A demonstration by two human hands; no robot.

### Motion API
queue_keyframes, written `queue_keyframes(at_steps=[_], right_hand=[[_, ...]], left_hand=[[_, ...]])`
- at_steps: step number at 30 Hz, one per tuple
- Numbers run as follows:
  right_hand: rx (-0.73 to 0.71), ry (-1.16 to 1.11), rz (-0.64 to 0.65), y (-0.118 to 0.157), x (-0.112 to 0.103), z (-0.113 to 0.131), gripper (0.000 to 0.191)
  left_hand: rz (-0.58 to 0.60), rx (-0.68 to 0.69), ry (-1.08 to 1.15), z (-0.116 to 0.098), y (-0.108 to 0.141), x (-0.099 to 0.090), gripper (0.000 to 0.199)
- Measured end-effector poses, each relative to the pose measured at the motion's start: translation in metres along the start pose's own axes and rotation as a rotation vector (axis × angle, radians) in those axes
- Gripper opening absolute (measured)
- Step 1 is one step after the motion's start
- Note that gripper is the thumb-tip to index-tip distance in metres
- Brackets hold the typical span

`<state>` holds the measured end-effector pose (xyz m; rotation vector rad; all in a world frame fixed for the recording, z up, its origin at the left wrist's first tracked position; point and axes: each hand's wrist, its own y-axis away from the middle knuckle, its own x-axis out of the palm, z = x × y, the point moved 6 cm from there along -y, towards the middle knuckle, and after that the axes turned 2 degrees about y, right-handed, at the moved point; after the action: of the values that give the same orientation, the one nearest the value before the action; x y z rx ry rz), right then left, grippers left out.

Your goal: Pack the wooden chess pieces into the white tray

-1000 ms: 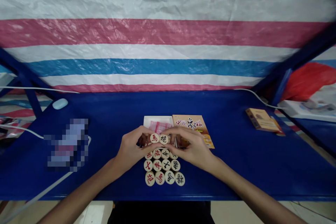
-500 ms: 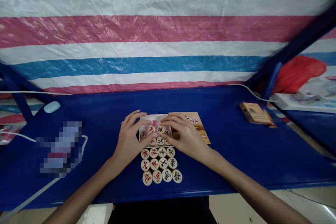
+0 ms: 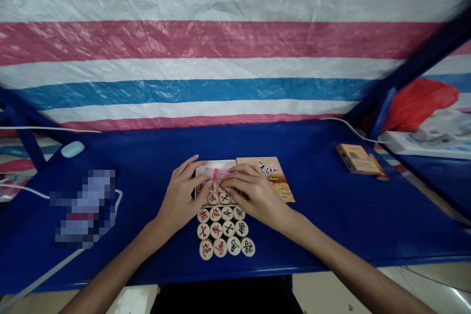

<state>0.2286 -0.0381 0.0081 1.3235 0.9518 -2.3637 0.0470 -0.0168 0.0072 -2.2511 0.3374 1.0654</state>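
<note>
A white box (image 3: 221, 163) lies on the blue table, holding several round chess pieces and a pink-and-white sheet (image 3: 217, 174). My left hand (image 3: 181, 194) reaches over the box's left side, fingers bent at the pieces inside. From the right, my right hand (image 3: 257, 194) curves over the box with its fingertips on the pieces. Fingers partly hide what each hand touches. Just below the box, chess pieces (image 3: 216, 229) with red and black characters stand in rows. The yellow-brown box lid (image 3: 281, 179) lies beside the box, partly under my right hand.
On the left are a pale blue mouse (image 3: 72, 149), a pixelated object (image 3: 86, 208) and white cables. A small orange-brown box (image 3: 356, 158) lies at the right, and a red plastic bag (image 3: 419, 103) farther right. A striped sheet (image 3: 221, 39) hangs behind.
The two pieces that were between my fingers have moved lower into the box, partly covered now. My fingertips have shifted slightly, and more of the pink-and-white sheet shows.
</note>
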Motion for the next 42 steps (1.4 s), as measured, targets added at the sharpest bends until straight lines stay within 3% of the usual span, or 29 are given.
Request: queue_keyframes(at_steps=[6, 11, 16, 20, 23, 27, 31, 42], right_hand=[[0.008, -0.004, -0.051, -0.002, -0.008, 0.002, 0.022], [0.033, -0.027, -0.17, 0.006, -0.03, 0.017, 0.025], [0.222, -0.116, -0.255, 0.053, -0.039, 0.037, 0.018], [0.342, -0.081, -0.211, 0.1, -0.029, 0.046, 0.02], [0.34, -0.025, -0.206, 0.119, -0.019, 0.049, 0.028], [0.291, 0.033, -0.25, 0.125, -0.009, 0.053, 0.036], [0.293, 0.031, -0.246, 0.123, -0.005, 0.053, 0.033], [0.268, 0.065, -0.258, 0.117, -0.008, 0.058, 0.025]], left_hand=[[-0.051, -0.013, 0.041, 0.003, -0.001, -0.005, 0.02], [-0.198, -0.041, 0.109, -0.008, 0.008, -0.03, 0.017], [-0.292, -0.18, 0.094, -0.025, 0.064, -0.044, 0.013], [-0.216, -0.164, 0.012, -0.045, 0.111, -0.034, 0.017], [-0.163, -0.235, 0.02, -0.049, 0.128, -0.022, 0.021], [-0.193, -0.189, -0.042, -0.052, 0.13, -0.017, 0.026], [-0.179, -0.108, -0.092, -0.052, 0.125, -0.014, 0.028], [-0.244, -0.189, -0.023, -0.059, 0.122, -0.014, 0.019]])
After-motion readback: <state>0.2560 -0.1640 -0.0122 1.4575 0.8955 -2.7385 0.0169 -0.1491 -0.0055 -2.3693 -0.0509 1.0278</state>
